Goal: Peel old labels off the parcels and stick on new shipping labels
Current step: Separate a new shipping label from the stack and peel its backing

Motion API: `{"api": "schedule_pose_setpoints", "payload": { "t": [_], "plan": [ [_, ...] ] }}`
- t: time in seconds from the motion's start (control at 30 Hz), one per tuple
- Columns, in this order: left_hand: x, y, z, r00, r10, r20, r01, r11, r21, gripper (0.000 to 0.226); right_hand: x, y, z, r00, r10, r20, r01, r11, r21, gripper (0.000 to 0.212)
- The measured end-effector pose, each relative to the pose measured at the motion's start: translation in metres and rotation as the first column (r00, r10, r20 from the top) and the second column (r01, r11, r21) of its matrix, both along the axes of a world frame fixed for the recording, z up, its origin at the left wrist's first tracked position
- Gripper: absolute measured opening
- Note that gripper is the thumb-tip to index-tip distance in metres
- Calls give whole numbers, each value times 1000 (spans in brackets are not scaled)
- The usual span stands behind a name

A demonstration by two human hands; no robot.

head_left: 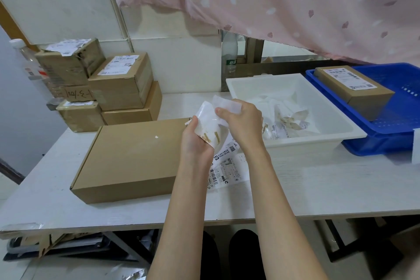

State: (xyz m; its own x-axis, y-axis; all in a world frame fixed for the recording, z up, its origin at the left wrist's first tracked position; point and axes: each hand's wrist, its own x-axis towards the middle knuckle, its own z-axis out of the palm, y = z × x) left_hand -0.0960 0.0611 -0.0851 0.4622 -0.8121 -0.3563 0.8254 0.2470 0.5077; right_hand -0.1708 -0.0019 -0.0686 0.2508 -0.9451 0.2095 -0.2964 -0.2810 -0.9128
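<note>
step: got the old label off, I'm scrunching it up over the bench
left hand: curled round the label's lower end
right hand: pinching its top edge
parcel: flat box at 9 o'clock of my hands, top looks bare now
new label: sheet lying on the bench under my wrists
next: probably drop the wad in the white tray at 2 o'clock, then grab the fresh sheet
</note>
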Motion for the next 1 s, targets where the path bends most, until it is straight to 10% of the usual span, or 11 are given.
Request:
{"api": "schedule_pose_setpoints", "payload": {
  "t": [0.33, 1.0],
  "plan": [
    [5, 5, 0, 989, -58, -137, 48, 996, -76, 39, -11, 1, 6, 933, 58, 354, -181, 928, 326, 5],
    [1, 7, 5, 949, -220, -226, 147, 942, -301, 41, -14, -5, 6, 847, -31, 531, -279, 824, 493, 19]
  ]
}}
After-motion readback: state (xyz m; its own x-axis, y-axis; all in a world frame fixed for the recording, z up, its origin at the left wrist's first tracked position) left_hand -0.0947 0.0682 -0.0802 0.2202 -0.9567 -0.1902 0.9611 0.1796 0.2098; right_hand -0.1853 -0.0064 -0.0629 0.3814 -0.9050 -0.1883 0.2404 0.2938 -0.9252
